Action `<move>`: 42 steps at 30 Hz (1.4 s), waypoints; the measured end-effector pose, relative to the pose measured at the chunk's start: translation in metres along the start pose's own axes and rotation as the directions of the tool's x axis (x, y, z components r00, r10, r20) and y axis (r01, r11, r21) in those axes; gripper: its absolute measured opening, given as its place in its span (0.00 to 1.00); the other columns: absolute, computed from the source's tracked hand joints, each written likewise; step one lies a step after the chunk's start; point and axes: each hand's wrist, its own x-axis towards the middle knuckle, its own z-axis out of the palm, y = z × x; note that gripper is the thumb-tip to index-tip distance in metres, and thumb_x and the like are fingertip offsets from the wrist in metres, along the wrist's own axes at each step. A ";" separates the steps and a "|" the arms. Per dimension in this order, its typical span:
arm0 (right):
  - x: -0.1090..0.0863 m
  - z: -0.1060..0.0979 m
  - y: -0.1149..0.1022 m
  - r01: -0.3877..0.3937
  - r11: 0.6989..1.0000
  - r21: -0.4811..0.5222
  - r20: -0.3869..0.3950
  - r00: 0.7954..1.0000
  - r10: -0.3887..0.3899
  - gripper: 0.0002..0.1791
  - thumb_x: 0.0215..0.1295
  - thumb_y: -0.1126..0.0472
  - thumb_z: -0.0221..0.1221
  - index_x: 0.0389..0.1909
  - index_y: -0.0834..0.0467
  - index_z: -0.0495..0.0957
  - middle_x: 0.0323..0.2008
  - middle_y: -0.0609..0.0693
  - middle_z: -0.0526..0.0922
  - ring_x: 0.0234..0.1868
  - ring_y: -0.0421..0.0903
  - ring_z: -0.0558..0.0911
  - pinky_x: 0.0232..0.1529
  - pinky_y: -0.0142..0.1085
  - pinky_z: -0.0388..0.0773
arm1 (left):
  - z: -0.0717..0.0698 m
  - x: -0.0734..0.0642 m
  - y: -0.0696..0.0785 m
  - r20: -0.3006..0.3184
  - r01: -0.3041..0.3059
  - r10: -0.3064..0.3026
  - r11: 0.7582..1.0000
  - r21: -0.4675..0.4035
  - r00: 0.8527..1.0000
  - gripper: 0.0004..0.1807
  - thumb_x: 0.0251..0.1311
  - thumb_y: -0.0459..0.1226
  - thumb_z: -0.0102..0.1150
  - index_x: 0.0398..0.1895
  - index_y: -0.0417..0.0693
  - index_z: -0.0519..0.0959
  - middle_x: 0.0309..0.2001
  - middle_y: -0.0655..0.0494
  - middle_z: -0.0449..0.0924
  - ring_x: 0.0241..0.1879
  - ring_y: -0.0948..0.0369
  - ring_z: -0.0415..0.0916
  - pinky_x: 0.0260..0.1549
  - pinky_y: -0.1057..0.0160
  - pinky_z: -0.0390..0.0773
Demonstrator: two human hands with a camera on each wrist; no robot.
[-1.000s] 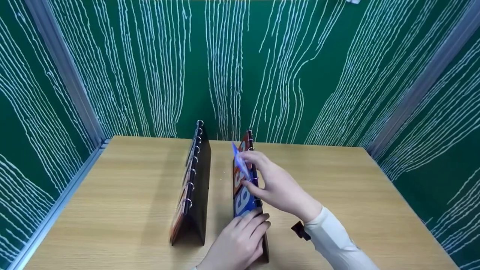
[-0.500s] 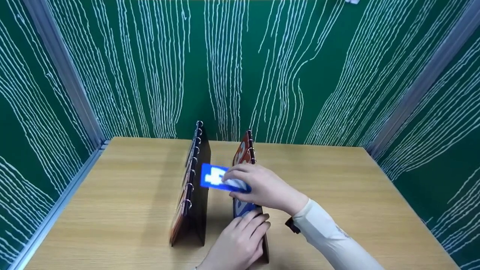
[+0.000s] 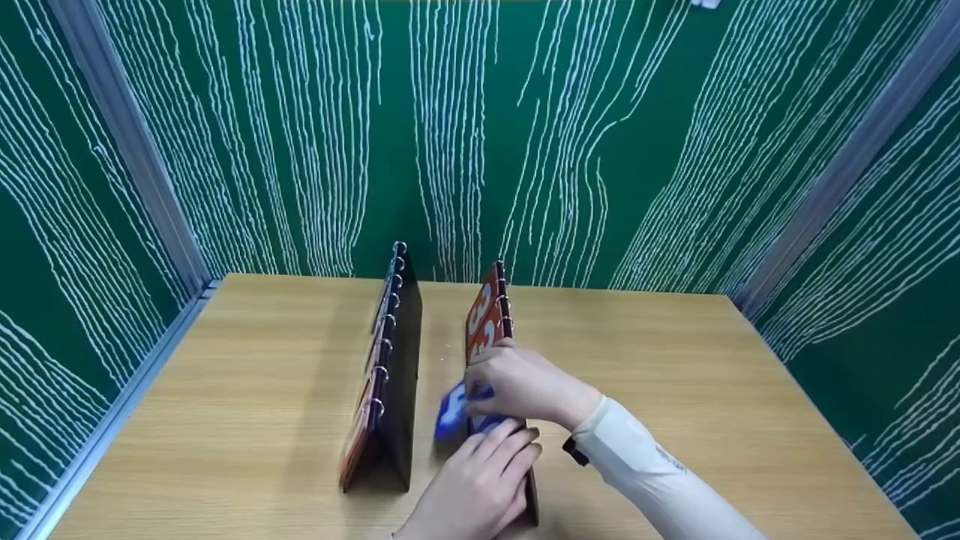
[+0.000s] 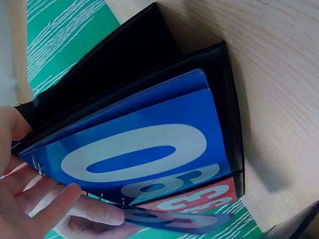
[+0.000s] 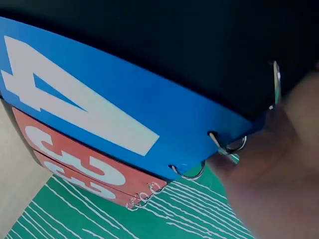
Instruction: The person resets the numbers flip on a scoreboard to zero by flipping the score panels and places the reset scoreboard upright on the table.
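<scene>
A flip scoreboard [image 3: 484, 300] with ring-bound number cards stands tent-like right of the table's middle. My left hand [image 3: 476, 480] grips its near end, fingers over the top edge. My right hand [image 3: 525, 382] pinches a blue number card [image 3: 451, 409], blurred and swung out on the left face. In the left wrist view, this lifted card [image 4: 174, 221] hangs beside the right fingers, below a blue 0 card [image 4: 134, 149]. Red 3 cards [image 4: 197, 196] lie farther along. A blue 4 card [image 5: 84, 99] fills much of the right wrist view, beside metal rings [image 5: 234, 147].
A second flip scoreboard [image 3: 405, 375] stands parallel on the left, its dark back towards the first, a narrow strip of wooden table [image 3: 247, 390] between them. Green walls [image 3: 450, 135] with white wavy lines enclose the table at back and sides.
My right hand has moved towards the near end with a blue card, which swung out leftward and then down. More red 3 cards now show behind it. My left hand has stayed put.
</scene>
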 end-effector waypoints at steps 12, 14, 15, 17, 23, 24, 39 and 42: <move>0.001 0.004 0.006 -0.129 0.991 0.021 0.034 0.991 0.129 0.19 0.75 0.49 0.54 0.39 0.58 0.88 0.37 0.52 0.92 0.48 0.51 0.88 0.72 0.51 0.69 | -0.001 0.001 0.002 0.052 0.032 -0.031 0.999 -0.020 0.998 0.22 0.50 0.47 0.63 0.50 0.51 0.81 0.53 0.60 0.84 0.58 0.60 0.79 0.51 0.67 0.79; 0.000 0.005 0.006 -0.140 0.990 0.024 0.033 0.990 0.139 0.19 0.75 0.50 0.53 0.40 0.58 0.88 0.39 0.52 0.92 0.49 0.52 0.87 0.72 0.51 0.69 | -0.001 0.001 0.002 0.052 0.030 -0.029 0.999 -0.023 0.998 0.22 0.51 0.47 0.63 0.50 0.51 0.81 0.53 0.60 0.84 0.58 0.60 0.79 0.51 0.67 0.79; 0.000 0.005 0.006 -0.137 0.990 0.024 0.026 0.990 0.137 0.19 0.75 0.50 0.53 0.40 0.58 0.88 0.39 0.52 0.92 0.49 0.52 0.88 0.72 0.51 0.69 | -0.001 0.001 0.002 0.050 0.029 -0.027 0.999 -0.023 0.998 0.22 0.51 0.47 0.63 0.50 0.50 0.81 0.54 0.60 0.84 0.58 0.60 0.79 0.51 0.67 0.79; -0.001 0.006 0.007 -0.122 0.992 0.021 0.005 0.993 0.122 0.19 0.75 0.52 0.52 0.38 0.58 0.88 0.37 0.51 0.92 0.46 0.51 0.88 0.70 0.50 0.71 | 0.000 0.001 0.002 0.038 0.020 -0.020 1.000 -0.018 0.999 0.23 0.50 0.47 0.63 0.51 0.50 0.81 0.54 0.60 0.84 0.59 0.60 0.79 0.51 0.67 0.79; -0.003 0.009 0.008 -0.097 0.993 0.063 -0.040 0.994 0.100 0.18 0.75 0.53 0.51 0.41 0.58 0.88 0.37 0.50 0.91 0.44 0.49 0.87 0.67 0.50 0.72 | 0.003 0.000 0.001 -0.012 0.002 -0.002 1.000 -0.006 1.000 0.23 0.50 0.45 0.61 0.51 0.49 0.81 0.53 0.59 0.84 0.58 0.59 0.79 0.50 0.66 0.79; -0.003 0.009 0.009 -0.095 0.993 0.069 -0.046 0.994 0.098 0.18 0.75 0.53 0.51 0.42 0.58 0.88 0.39 0.51 0.91 0.44 0.49 0.87 0.67 0.50 0.72 | 0.003 -0.001 0.001 -0.011 0.006 -0.006 1.000 -0.010 1.000 0.23 0.50 0.45 0.61 0.51 0.49 0.81 0.53 0.59 0.84 0.58 0.59 0.79 0.50 0.66 0.79; -0.016 0.010 0.017 -0.118 0.930 0.347 -0.263 0.940 0.218 0.20 0.80 0.49 0.45 0.49 0.51 0.84 0.54 0.46 0.82 0.59 0.45 0.79 0.65 0.48 0.76 | 0.001 0.000 0.000 0.012 0.006 -0.006 1.000 -0.011 1.000 0.20 0.55 0.44 0.57 0.50 0.48 0.82 0.53 0.58 0.84 0.59 0.59 0.79 0.49 0.66 0.79; -0.025 0.006 0.023 -0.155 0.857 0.492 -0.306 0.891 0.336 0.19 0.81 0.50 0.44 0.50 0.51 0.84 0.58 0.45 0.82 0.63 0.46 0.78 0.68 0.50 0.73 | 0.000 0.000 -0.001 0.019 0.012 -0.012 1.000 -0.020 1.000 0.21 0.54 0.44 0.58 0.51 0.49 0.82 0.54 0.58 0.84 0.60 0.59 0.79 0.49 0.66 0.79</move>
